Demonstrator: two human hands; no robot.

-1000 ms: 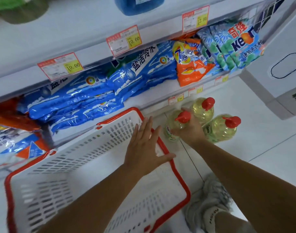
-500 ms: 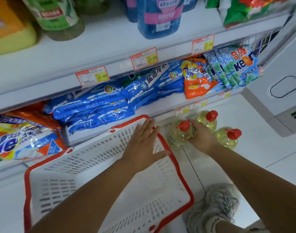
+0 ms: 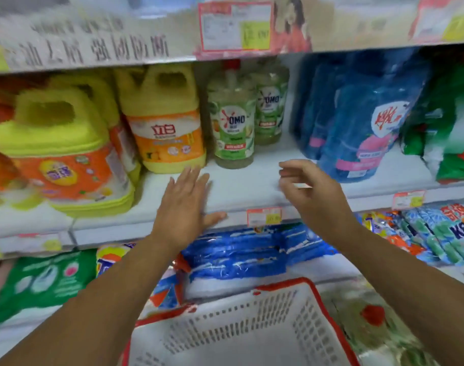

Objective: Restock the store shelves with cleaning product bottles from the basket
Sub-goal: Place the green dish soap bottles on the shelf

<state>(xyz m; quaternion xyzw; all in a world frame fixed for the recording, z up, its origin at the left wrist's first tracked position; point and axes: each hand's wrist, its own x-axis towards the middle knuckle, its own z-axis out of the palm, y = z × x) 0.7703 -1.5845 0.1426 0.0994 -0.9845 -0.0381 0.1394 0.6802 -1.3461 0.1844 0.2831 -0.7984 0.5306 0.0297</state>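
Both my hands are raised in front of the middle shelf, and neither holds anything. My left hand has straight, spread fingers near the shelf's front edge. My right hand hangs over the bare patch of shelf with its fingers loosely curled. Two green-labelled OMO bottles stand at the back of that patch, just beyond my fingertips. The white basket with a red rim sits below, and no bottle shows inside it. A red-capped bottle on the floor shows blurred at the lower right.
Yellow jugs with orange labels crowd the shelf to the left of the OMO bottles. Blue refill pouches and green bags fill the right. Blue packets lie on the shelf below. Price tags line the shelf edges.
The view has swung up from the floor to the middle shelf. My left hand left the basket rim and my right hand let go of the floor bottle; both rose to the shelf.
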